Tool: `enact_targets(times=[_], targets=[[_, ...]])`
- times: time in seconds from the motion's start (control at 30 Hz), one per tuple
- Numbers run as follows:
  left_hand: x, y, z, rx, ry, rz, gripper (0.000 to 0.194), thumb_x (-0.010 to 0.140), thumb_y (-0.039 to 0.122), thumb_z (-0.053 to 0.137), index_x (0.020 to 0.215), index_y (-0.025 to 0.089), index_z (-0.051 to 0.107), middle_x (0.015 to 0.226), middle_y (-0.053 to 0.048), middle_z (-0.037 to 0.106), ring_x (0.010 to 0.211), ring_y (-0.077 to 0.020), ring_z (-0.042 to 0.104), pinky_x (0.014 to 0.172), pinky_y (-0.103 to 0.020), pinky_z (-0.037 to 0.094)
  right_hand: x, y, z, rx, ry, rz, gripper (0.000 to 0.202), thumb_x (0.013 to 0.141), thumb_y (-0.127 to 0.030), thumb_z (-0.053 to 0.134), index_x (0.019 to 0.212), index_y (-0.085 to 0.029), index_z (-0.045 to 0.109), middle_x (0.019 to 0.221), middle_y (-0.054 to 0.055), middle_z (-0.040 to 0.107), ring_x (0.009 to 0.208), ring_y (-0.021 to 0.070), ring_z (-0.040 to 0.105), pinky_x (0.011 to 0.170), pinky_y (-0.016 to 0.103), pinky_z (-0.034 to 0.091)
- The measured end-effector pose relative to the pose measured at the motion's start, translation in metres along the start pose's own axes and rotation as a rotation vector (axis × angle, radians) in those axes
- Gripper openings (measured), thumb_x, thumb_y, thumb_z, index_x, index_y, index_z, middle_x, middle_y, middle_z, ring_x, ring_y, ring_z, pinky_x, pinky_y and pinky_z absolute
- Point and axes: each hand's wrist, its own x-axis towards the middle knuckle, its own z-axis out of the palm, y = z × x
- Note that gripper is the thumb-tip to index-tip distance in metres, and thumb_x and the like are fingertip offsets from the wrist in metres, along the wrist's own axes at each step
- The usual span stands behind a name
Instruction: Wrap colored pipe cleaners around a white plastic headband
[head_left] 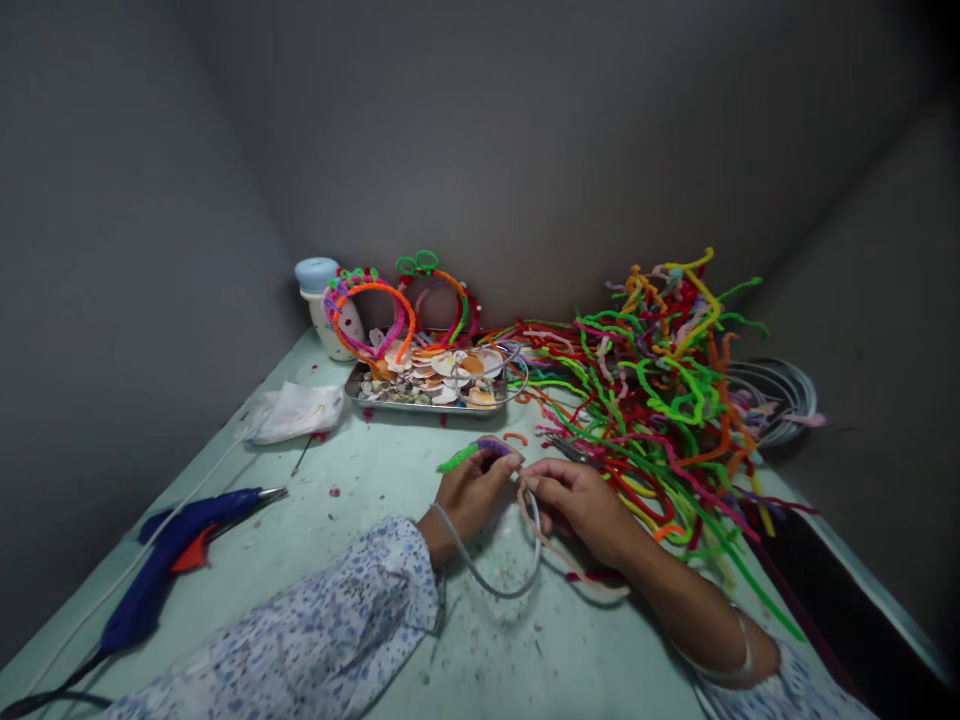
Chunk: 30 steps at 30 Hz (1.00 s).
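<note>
My left hand point(469, 492) is closed around one end of a headband, with fuzzy green pipe cleaner point(457, 459) and a purple stretch point(491, 446) wound on the part above the fingers. The bare grey-white band point(501, 594) curves in a loop below both hands. Close beside it, my right hand point(581, 500) pinches a pale pink pipe cleaner point(551, 550) near the left fingertips. The pink strand hangs down under the right hand toward a dark red part point(592, 576). The fingers partly hide where strand and band meet.
A blue glue gun point(169, 560) lies at left with its cord. Behind it are a plastic packet point(296, 412) and a dotted bottle point(334, 325). A metal tray point(420, 405) holds shells, with finished headbands point(375, 288) on it. Many pipe cleaners point(660, 390) heap at right beside coiled wire point(799, 395).
</note>
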Motion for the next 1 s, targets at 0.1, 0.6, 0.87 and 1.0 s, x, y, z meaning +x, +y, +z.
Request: enact_targets(times=[0.1,0.6,0.87,1.0], targets=[[0.000,0.003,0.000,-0.025,0.004,0.012,0.020,0.080,0.034,0.060,0.080,0.014,0.066,0.077,-0.004,0.065,0.077,-0.0158,0.057,0.074,-0.026,0.042,0.000,0.002,-0.001,0.014,0.009,0.006,0.021,0.081,-0.037,0.057,0.083,-0.016,0.061,0.054,-0.004,0.056,0.038,0.0051,0.040,0.037,0.016,0.025],[0.003,-0.005,0.005,-0.112,-0.151,-0.100,0.045,0.066,0.026,0.072,0.103,0.013,0.051,0.064,0.002,0.057,0.055,-0.0093,0.051,0.053,-0.022,0.035,0.003,0.002,0.001,0.029,0.204,-0.024,0.026,0.077,-0.039,0.060,0.086,-0.015,0.063,0.051,-0.004,0.057,0.039,0.0067,0.048,0.039,0.017,0.038],[0.000,0.009,-0.002,-0.352,-0.246,-0.234,0.026,0.067,0.021,0.063,0.092,0.017,0.056,0.066,0.003,0.053,0.052,-0.0073,0.045,0.049,-0.020,0.029,0.002,0.001,0.002,-0.085,0.219,-0.053,0.028,0.079,-0.038,0.057,0.090,-0.014,0.066,0.049,-0.005,0.055,0.039,0.0079,0.048,0.040,0.019,0.038],[0.002,0.010,-0.004,-0.524,-0.325,-0.315,0.026,0.062,0.020,0.068,0.087,0.014,0.059,0.067,0.001,0.053,0.052,-0.0068,0.043,0.050,-0.021,0.030,0.002,0.001,-0.001,-0.061,0.235,-0.057,0.028,0.078,-0.039,0.059,0.088,-0.014,0.066,0.050,-0.005,0.054,0.039,0.0077,0.047,0.039,0.019,0.036]])
